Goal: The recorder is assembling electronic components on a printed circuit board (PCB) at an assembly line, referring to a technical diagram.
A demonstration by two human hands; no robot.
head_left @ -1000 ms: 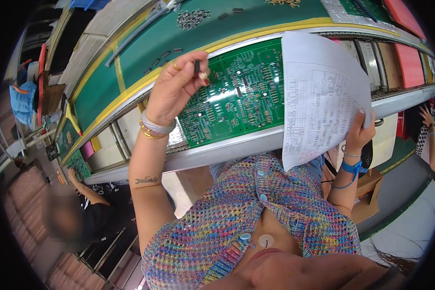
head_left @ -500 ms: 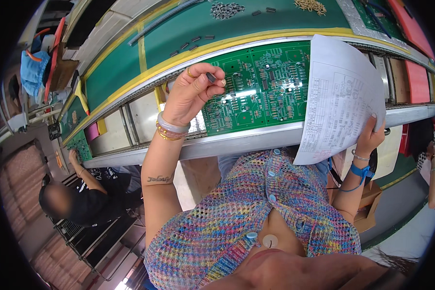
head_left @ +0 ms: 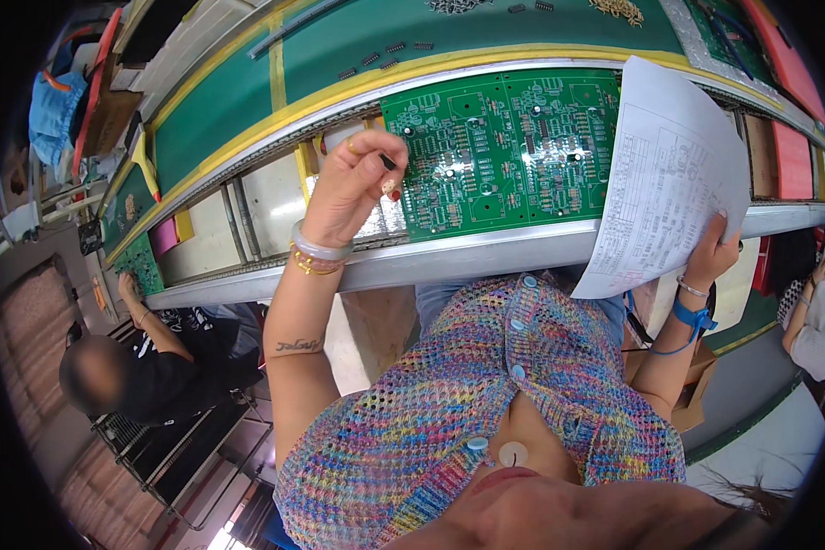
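Observation:
My left hand (head_left: 353,188) is closed in a pinch on a small black chip (head_left: 388,162), held above the left edge of a green circuit board (head_left: 504,156). Many small parts sit on the board, and it lies in a metal conveyor track in front of me. A printed paper sheet (head_left: 665,174) is gripped along its right edge by my right hand (head_left: 713,252). The sheet curls and covers the board's right end.
Beyond the track, a green mat (head_left: 339,46) holds loose black chips (head_left: 394,48), grey metal parts (head_left: 463,5) and tan parts (head_left: 620,9). The metal rail (head_left: 486,243) runs along my front. A co-worker (head_left: 170,353) sits at left; another person (head_left: 808,321) is at right.
My left hand has drawn back leftward from over the board, still pinching the chip. The view has shifted, so the board and the paper appear farther right.

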